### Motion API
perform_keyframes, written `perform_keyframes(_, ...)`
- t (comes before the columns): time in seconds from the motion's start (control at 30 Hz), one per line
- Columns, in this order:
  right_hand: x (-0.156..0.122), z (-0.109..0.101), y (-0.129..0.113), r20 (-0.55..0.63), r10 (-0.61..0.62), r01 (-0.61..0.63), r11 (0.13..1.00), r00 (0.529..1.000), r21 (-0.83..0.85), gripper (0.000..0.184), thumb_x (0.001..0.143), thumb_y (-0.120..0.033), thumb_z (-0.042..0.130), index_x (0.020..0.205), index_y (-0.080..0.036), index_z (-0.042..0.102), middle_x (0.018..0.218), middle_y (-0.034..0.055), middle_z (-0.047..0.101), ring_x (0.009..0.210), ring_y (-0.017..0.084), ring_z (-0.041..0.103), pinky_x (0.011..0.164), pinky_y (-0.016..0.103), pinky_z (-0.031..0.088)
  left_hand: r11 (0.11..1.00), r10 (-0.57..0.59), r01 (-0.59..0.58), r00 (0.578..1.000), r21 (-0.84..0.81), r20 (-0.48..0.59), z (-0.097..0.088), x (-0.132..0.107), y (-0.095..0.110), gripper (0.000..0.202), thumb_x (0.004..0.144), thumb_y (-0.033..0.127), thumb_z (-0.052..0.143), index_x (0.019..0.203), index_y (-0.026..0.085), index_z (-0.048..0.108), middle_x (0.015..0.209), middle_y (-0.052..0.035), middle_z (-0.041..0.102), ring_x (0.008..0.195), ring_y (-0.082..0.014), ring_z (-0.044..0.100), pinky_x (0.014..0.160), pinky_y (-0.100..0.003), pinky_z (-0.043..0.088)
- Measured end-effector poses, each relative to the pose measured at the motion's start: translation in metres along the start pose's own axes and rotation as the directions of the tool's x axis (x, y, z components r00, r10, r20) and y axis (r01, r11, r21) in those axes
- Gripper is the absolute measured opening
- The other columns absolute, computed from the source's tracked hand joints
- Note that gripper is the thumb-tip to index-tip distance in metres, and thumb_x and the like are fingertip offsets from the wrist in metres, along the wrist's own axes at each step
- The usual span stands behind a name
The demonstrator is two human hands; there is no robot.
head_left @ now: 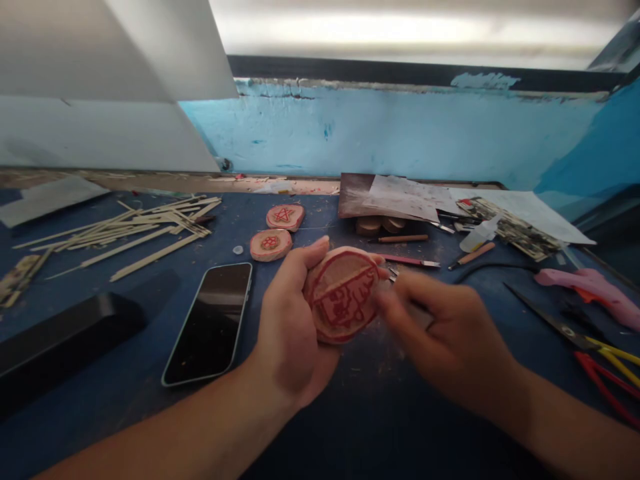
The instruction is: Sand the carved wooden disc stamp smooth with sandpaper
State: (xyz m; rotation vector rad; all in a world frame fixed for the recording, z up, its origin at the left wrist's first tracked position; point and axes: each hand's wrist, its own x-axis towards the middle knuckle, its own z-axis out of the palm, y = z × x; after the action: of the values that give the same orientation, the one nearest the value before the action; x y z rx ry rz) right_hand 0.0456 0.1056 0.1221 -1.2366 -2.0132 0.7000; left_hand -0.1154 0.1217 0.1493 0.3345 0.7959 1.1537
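A round wooden slice (345, 293) with a red rim and a red-painted carved pattern lies tilted in my left hand (295, 313). My left thumb and fingers are wrapped round its edge, with the patterned face turned up toward me. Against the right edge of the slice is my right hand (440, 327), its fingers curled together and smeared by motion. Whatever those fingers hold, if anything, is hidden. Behind my left hand, two smaller wooden slices lie on the table, one with a red star (284, 215), the other with a red round design (271, 244).
A phone (213, 320) and a black block (70, 333) lie at left, before a pile of thin wooden sticks (145, 227). At right are red-and-yellow-handled pliers (575, 337), a pink glue gun (590, 290), a small bottle (480, 233) and a craft knife (413, 261).
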Motion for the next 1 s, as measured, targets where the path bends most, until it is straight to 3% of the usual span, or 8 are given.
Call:
perform_keyframes(0.13,-0.0003,0.0017,0.0005,0.054,-0.007,0.005,1.0,0.999,0.029,0.031,0.102,-0.025,0.052,0.071,-0.021,0.048,0.06,-0.0059,0.05,0.051,0.008,0.043,0.049,0.025,0.031,1.0,-0.024,0.024,1.0,0.006,-0.012,-0.0001,0.0016,-0.0015,0.037,0.088,0.04,0.051,0.071,0.018,0.076,0.07,-0.0088,0.074,0.083,-0.0261,0.074,0.077,-0.038,0.061)
perform_keyframes(0.27,-0.0001,0.0019,0.001,-0.03,-0.006,0.006,1.0,1.0,-0.011,0.033,0.101,-0.027,0.054,0.07,-0.022,0.047,0.059,-0.0061,0.047,0.052,0.008,0.041,0.049,0.025,0.03,1.0,-0.005,0.004,1.0,0.014,0.027,-0.0034,0.0044,-0.003,0.038,0.088,0.042,0.051,0.077,0.017,0.077,0.069,-0.0083,0.073,0.083,-0.0266,0.073,0.075,-0.038,0.061)
perform_keyframes(0.47,0.0017,0.0017,0.0014,-0.004,0.01,-0.01,1.0,1.0,0.016,0.033,0.102,-0.029,0.055,0.07,-0.022,0.046,0.06,-0.0056,0.048,0.053,0.009,0.041,0.049,0.025,0.03,1.0,-0.022,0.021,1.0,0.014,0.015,-0.0039,0.0029,-0.0017,0.037,0.086,0.042,0.052,0.079,0.017,0.078,0.07,-0.0087,0.074,0.08,-0.026,0.074,0.073,-0.037,0.061)
perform_keyframes(0.57,0.0019,0.001,0.0011,0.071,0.002,-0.005,0.999,0.997,0.048,0.032,0.102,-0.027,0.053,0.071,-0.022,0.048,0.06,-0.0057,0.05,0.051,0.009,0.042,0.049,0.025,0.03,0.999,-0.043,0.043,0.999,0.012,-0.016,-0.0018,0.0017,-0.0016,0.034,0.084,0.041,0.055,0.08,0.016,0.078,0.067,-0.0081,0.073,0.079,-0.0262,0.074,0.074,-0.037,0.061)
perform_keyframes(0.7,0.001,0.0005,0.0008,-0.007,0.016,-0.016,1.0,1.0,0.024,0.033,0.102,-0.028,0.054,0.071,-0.021,0.048,0.059,-0.006,0.048,0.052,0.008,0.042,0.049,0.025,0.031,1.0,-0.026,0.026,1.0,0.008,0.009,-0.0008,0.0019,-0.0019,0.035,0.085,0.041,0.054,0.081,0.016,0.079,0.07,-0.009,0.074,0.08,-0.0269,0.074,0.074,-0.039,0.061)
perform_keyframes(0.8,0.0001,0.0011,0.0,0.038,-0.028,0.026,0.998,0.999,0.055,0.033,0.101,-0.026,0.054,0.07,-0.021,0.045,0.059,-0.0066,0.048,0.051,0.007,0.041,0.048,0.023,0.031,0.998,-0.054,0.054,0.999,0.009,0.005,-0.002,0.0021,-0.0012,0.034,0.085,0.04,0.053,0.076,0.018,0.078,0.069,-0.0084,0.074,0.082,-0.0268,0.074,0.075,-0.038,0.061)
perform_keyframes(0.9,-0.0005,0.0012,-0.0007,-0.018,0.004,-0.004,0.999,1.0,0.032,0.033,0.101,-0.027,0.055,0.07,-0.021,0.046,0.059,-0.0063,0.048,0.052,0.008,0.041,0.049,0.024,0.031,1.0,-0.029,0.029,0.999,0.004,0.014,-0.0034,0.0023,-0.0004,0.032,0.084,0.041,0.055,0.075,0.02,0.077,0.068,-0.0069,0.073,0.083,-0.0264,0.074,0.077,-0.038,0.061)
perform_keyframes(1.0,-0.0006,0.0002,-0.0002,0.082,-0.003,-0.001,0.999,0.997,0.05,0.031,0.102,-0.026,0.052,0.071,-0.021,0.049,0.06,-0.0059,0.05,0.051,0.008,0.042,0.048,0.024,0.031,0.998,-0.055,0.054,0.998,0.021,0.014,-0.004,0.0034,-0.0005,0.033,0.084,0.043,0.055,0.075,0.019,0.077,0.069,-0.0078,0.074,0.083,-0.027,0.074,0.077,-0.039,0.061)
